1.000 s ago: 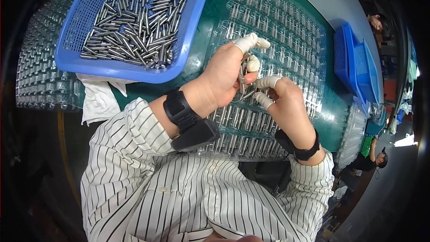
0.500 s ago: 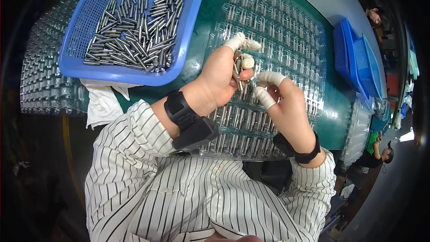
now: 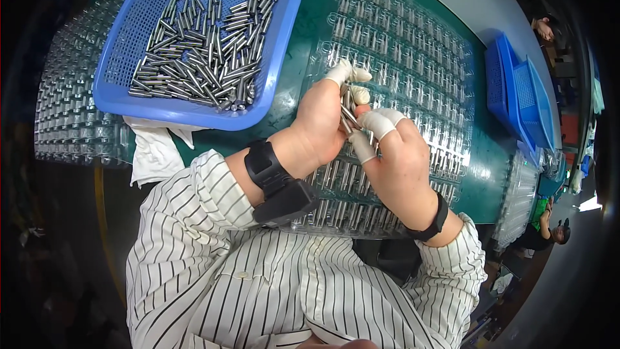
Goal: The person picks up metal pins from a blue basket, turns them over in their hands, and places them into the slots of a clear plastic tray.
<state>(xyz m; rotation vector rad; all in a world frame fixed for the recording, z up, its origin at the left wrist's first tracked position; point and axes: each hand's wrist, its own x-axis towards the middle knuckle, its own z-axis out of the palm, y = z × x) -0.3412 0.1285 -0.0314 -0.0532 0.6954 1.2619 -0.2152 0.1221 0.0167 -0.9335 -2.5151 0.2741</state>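
We see the left hand [image 3: 320, 119] clasping slim, shiny silver metal pins [image 3: 347, 114] above a see-through tray [image 3: 400, 42], the right hand [image 3: 402, 161] touching them, though whether it pinches 1 we cannot tell. The tray looks part-filled, pins in its nearer rows, moulded plastic showing beyond; many more lie heaped in the blue basket [image 3: 187, 116].

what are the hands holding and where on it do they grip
The left hand holds several metal pins partway along, lower ends exposed; the right hand is at those ends, but whether it grips one cannot be told.
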